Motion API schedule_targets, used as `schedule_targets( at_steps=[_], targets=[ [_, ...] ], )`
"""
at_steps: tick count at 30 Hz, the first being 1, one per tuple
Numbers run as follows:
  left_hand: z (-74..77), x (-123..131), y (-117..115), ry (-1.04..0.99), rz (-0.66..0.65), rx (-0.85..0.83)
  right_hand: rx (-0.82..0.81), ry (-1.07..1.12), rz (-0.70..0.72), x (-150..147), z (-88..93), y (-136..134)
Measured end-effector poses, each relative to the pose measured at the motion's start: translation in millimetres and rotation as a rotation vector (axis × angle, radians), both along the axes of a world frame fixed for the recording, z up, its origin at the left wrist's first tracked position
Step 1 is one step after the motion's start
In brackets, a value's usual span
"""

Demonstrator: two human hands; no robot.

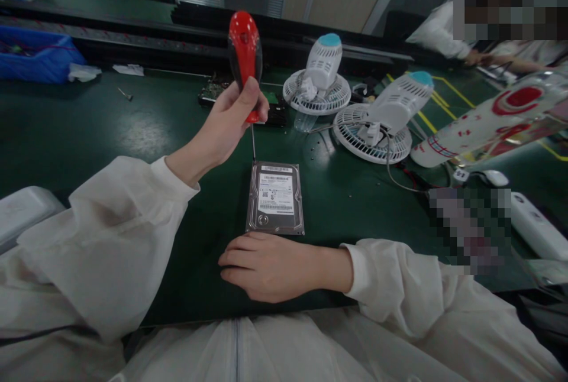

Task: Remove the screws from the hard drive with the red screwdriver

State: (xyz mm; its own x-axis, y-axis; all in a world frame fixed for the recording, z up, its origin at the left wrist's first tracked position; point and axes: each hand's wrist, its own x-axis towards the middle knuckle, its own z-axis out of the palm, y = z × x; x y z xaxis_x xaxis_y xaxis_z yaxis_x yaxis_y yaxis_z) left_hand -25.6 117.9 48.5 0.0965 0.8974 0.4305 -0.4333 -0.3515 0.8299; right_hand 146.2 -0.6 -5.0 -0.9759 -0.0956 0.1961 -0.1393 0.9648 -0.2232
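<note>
My left hand [233, 113] is wrapped round the red and black handle of a screwdriver [244, 45], which stands nearly upright. Its thin shaft points down to the far left corner of a hard drive [276, 196], and the tip seems to meet that corner. The drive lies on the green table with its printed white label facing up. Along its near edge rests my right hand [277, 266], palm down, holding nothing visible, with the fingers stretched to the left and slightly bent.
Behind the drive lies a circuit board assembly [213, 91]. Two white fans [326, 71] [394, 113] stand face down to the right, near a large printed bottle [488, 116]. Several tiny screws [312, 150] are scattered nearby. A blue bin [35, 54] sits far left; another person works far right.
</note>
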Motion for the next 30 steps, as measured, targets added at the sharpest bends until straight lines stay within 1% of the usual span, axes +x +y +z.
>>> schedule_targets(
  at_steps=[4,7,9,14,18,25,28,30],
  targets=[
    [-4.6,-0.2,2.6,0.021,0.032,0.014,-0.005,-0.004,0.000,0.2,1.1,0.1],
    [-2.2,1.5,3.4,0.001,-0.002,-0.020,-0.003,-0.005,0.000,0.1,0.7,-0.1],
    [-0.1,2.3,2.9,0.002,0.002,-0.036,-0.002,-0.008,-0.001,0.0,0.2,-0.3],
    [-0.4,3.1,-1.6,0.036,0.033,0.013,-0.002,-0.013,0.005,0.2,0.1,0.0],
    [-2.7,3.1,-2.0,0.039,0.078,-0.042,-0.006,-0.024,0.005,0.1,1.7,0.2],
    [-2.6,-0.4,4.3,0.086,0.080,-0.135,-0.007,-0.037,0.004,0.0,3.5,-0.2],
    [-4.7,-0.3,3.8,0.081,0.084,-0.092,-0.007,-0.036,0.002,-0.2,2.6,-0.1],
    [-7.2,0.6,2.1,0.050,0.073,-0.025,-0.008,-0.036,0.002,-0.4,1.4,0.3]
  ],
)
